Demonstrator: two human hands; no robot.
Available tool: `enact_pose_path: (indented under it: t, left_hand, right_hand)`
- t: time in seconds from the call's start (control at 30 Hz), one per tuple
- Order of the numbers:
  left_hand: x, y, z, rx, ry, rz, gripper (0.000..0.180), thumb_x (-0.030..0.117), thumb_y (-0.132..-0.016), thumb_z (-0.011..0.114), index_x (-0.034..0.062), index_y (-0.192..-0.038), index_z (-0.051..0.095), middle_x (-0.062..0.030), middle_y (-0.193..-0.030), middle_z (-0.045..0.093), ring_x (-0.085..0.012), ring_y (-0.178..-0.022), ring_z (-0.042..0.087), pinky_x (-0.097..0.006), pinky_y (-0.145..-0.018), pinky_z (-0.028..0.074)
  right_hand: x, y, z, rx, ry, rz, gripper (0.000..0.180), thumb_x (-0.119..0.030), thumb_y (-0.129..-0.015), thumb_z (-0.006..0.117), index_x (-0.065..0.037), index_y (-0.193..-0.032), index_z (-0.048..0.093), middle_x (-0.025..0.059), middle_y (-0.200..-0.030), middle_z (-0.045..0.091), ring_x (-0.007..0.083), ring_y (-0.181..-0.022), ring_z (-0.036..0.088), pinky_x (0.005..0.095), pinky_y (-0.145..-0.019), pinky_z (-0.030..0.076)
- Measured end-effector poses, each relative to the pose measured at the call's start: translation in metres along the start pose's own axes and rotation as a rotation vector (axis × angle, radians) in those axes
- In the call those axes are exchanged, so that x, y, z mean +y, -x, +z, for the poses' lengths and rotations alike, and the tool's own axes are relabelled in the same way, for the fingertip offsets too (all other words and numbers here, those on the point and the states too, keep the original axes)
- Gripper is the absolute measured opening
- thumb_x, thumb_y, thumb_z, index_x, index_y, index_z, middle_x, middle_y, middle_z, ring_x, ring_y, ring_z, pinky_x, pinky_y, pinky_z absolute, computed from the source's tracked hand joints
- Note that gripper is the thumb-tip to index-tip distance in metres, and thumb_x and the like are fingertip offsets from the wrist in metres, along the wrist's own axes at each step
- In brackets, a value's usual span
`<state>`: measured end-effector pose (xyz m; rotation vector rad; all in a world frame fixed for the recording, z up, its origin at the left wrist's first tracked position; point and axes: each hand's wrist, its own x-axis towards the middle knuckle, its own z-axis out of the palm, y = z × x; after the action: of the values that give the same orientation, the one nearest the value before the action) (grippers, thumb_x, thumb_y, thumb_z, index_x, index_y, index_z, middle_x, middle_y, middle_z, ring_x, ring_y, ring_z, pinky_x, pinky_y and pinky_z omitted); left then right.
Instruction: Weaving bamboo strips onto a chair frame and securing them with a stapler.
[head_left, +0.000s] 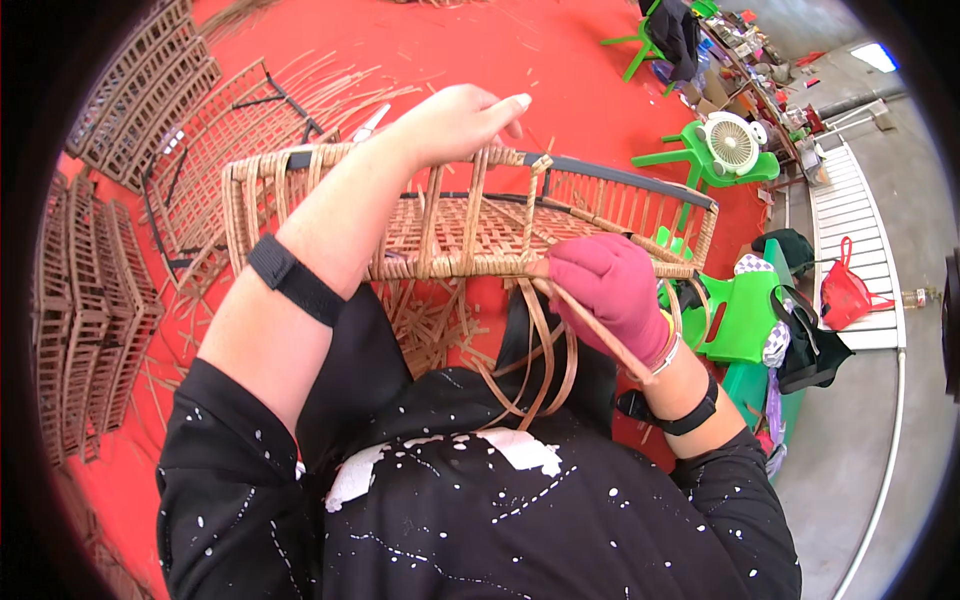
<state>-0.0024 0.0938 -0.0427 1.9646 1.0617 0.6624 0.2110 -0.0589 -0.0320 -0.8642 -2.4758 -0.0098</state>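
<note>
A long woven rattan basket [450, 262] with dark strips along its far rim is held across in front of me, its lattice base showing inside. My left hand [455, 125] is bare and lies over the far rim. Its fingers curl down, and what they hold is hidden. My right hand [605, 290], in a pink glove, is closed on the near rim, with a bare fingertip pressing there. A stiff rattan strip [610, 338] runs out below the glove toward my wrist. Loose rattan strands [545, 370] loop down from the near rim toward my lap.
Stacked lattice panels [80, 320] stand at the left, with an unfinished woven panel [225, 170] farther off. Rattan scraps [425, 325] litter the red floor. At right are a green chair [735, 315], a white fan [732, 143] on a green stool, bags and a cluttered table.
</note>
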Motion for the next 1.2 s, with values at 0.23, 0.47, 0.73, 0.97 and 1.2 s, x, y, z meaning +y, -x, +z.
enact_pose_path:
  t: [0.23, 0.47, 0.73, 0.97, 1.2]
  left_hand:
    - [0.003, 0.005, 0.003, 0.065, 0.022, -0.064, 0.052, 0.046, -0.096, 0.05, -0.0009, -0.095, 0.071, -0.0118, -0.081, 0.072, -0.0157, -0.074, 0.067, -0.03, -0.071, 0.051]
    - [0.007, 0.007, 0.002, 0.066, 0.11, -0.086, 0.045, 0.039, -0.095, 0.05, -0.0014, -0.094, 0.07, -0.0103, -0.076, 0.07, -0.0148, -0.073, 0.066, -0.03, -0.071, 0.051]
    - [0.0, 0.003, 0.002, 0.091, 0.031, -0.023, 0.039, 0.029, -0.092, 0.048, -0.0037, -0.088, 0.068, -0.0092, -0.074, 0.067, -0.0152, -0.071, 0.064, -0.029, -0.07, 0.051]
    - [0.002, 0.007, 0.001, 0.202, -0.021, -0.023, 0.034, 0.028, -0.086, 0.054, -0.0034, -0.081, 0.068, -0.0169, -0.072, 0.068, -0.0264, -0.071, 0.068, -0.036, -0.07, 0.052]
    - [-0.001, 0.021, 0.008, 0.092, 0.076, 0.116, 0.032, 0.028, -0.082, 0.068, 0.0004, -0.097, 0.07, -0.0137, -0.079, 0.07, -0.0187, -0.074, 0.069, -0.032, -0.07, 0.054]
  right_hand:
    - [0.032, -0.037, -0.004, 0.101, 0.053, -0.066, 0.024, -0.014, -0.069, 0.072, -0.01, -0.092, 0.067, 0.0033, -0.09, 0.065, 0.0242, -0.079, 0.064, 0.0377, -0.07, 0.048]
    - [0.055, -0.058, 0.004, 0.213, 0.063, 0.03, 0.009, -0.014, -0.075, 0.067, -0.01, -0.081, 0.062, 0.0056, -0.077, 0.06, 0.0287, -0.072, 0.06, 0.039, -0.064, 0.046]
    - [0.076, -0.076, 0.03, 0.08, -0.282, 0.349, 0.011, -0.017, -0.082, 0.064, -0.006, -0.086, 0.065, 0.0106, -0.077, 0.06, 0.0318, -0.073, 0.06, 0.0402, -0.063, 0.048]
    - [0.085, -0.077, 0.041, 0.037, -0.345, 0.525, 0.019, -0.023, -0.085, 0.062, -0.006, -0.089, 0.068, 0.0133, -0.075, 0.061, 0.0295, -0.07, 0.062, 0.0389, -0.064, 0.049]
    - [0.099, -0.099, 0.024, -0.356, -0.46, 0.723, 0.024, -0.019, -0.085, 0.06, -0.002, -0.098, 0.071, 0.0089, -0.077, 0.068, 0.0127, -0.069, 0.061, 0.0293, -0.065, 0.049]
